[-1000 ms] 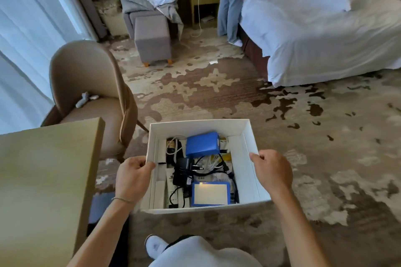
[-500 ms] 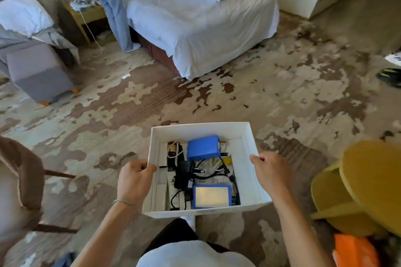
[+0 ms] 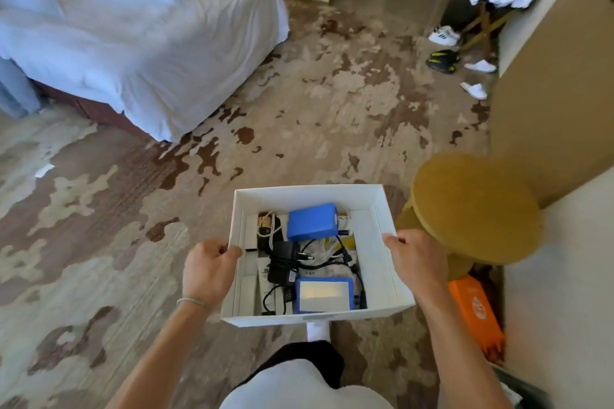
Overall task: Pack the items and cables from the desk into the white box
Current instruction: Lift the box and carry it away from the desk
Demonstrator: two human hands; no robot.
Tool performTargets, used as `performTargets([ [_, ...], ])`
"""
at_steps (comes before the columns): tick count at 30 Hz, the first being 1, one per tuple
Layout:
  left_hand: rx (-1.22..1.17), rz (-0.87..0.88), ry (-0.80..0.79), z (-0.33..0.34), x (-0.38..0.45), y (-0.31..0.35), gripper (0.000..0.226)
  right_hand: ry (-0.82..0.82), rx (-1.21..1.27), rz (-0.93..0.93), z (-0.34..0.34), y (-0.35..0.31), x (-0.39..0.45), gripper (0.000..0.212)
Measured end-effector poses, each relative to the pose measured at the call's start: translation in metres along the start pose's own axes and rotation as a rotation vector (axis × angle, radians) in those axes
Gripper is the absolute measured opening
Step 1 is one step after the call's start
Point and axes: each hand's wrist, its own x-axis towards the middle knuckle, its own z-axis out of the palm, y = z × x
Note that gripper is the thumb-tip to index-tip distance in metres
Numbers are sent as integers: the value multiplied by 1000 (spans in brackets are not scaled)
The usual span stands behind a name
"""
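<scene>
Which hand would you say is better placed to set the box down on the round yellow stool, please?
Right, probably. The right hand grips the box wall nearest the stool, which stands just beyond it. The left hand holds the far wall.

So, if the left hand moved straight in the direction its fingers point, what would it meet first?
The left hand already grips the wall of the white box; beyond it, probably the black adapter, though depth is unclear.

Matt white cardboard box point(image 3: 382, 242)
</scene>
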Motion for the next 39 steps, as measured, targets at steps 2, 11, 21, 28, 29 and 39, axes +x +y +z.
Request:
performTargets([
  [2,2,28,-48,22,17,20,46,12,-27,52,-12,15,16,53],
  [11,23,175,-230,133,85,115,38,110,-24,255,-68,91,83,55],
  [21,27,276,-375,237,109,231,41,241,15,429,-139,170,136,56],
  [28,43,238,-457,337,119,294,38,208,-6,503,-180,254,201,53],
  [29,56,229,-469,351,120,302,38,195,0,503,-185,266,212,52],
  [39,225,131,-539,484,139,367,33,70,33,506,-218,373,315,52],
])
